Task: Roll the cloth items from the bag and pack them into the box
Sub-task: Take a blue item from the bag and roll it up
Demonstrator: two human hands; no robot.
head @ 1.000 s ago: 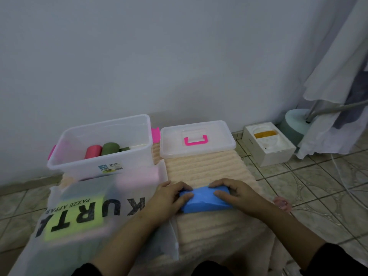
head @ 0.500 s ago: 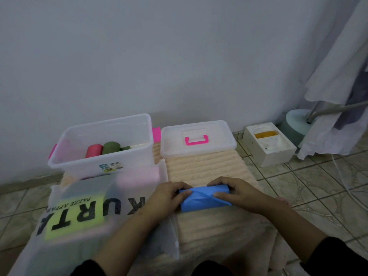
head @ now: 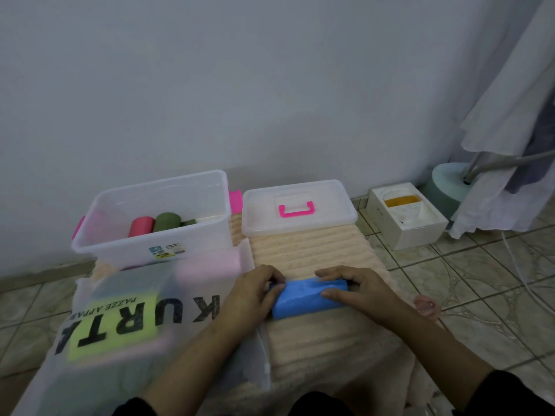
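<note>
My left hand [head: 255, 295] and right hand [head: 357, 291] grip the ends of the blue cloth roll [head: 310, 298] on the ribbed mat [head: 312, 253]. Loosening either grip while lifting toward the box [head: 150, 244] could let it unroll.

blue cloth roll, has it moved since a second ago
No, not noticeably. The blue cloth roll lies at the same spot on the ribbed towel, just as far below the box lid.

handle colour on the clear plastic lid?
Bright pink handle on the clear plastic lid; head view shows it plainly.
</note>
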